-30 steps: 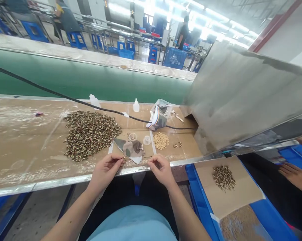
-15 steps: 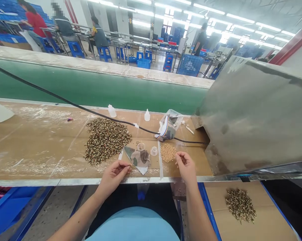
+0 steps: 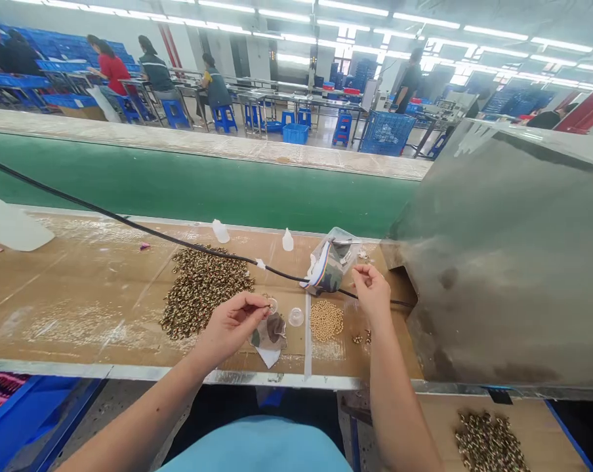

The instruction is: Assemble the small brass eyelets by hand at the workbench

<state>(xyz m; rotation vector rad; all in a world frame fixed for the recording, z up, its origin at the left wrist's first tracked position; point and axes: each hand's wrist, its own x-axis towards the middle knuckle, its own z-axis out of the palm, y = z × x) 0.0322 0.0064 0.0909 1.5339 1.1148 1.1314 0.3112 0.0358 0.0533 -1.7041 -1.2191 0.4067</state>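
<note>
My left hand (image 3: 238, 320) is closed in a pinch on a tiny gold-and-dark piece, held over a small clear cup (image 3: 273, 305). Just below lies a camouflage cloth scrap (image 3: 273, 331). Left of that hand spreads a large pile of small gold-and-dark pieces (image 3: 205, 288). My right hand (image 3: 372, 288), also pinched, is above the table beside a camouflage cloth bundle (image 3: 332, 272); whatever its fingertips hold is too small to make out. Between the hands are a second clear cup (image 3: 295, 317) and a patch of small tan beads (image 3: 327, 320). A few finished-looking bits (image 3: 357, 339) lie near my right wrist.
A black cable (image 3: 143, 231) crosses the table. Two white squeeze bottles (image 3: 220, 231) stand along the far edge, before a green conveyor belt (image 3: 203, 187). A large metal box (image 3: 513, 262) blocks the right side. Another pile (image 3: 490, 442) lies lower right. Several people sit beyond.
My right hand has moved from beside the tan beads away from me, up near the cloth bundle. My left hand has risen from the cloth scrap to the clear cup. The camera view has shifted.
</note>
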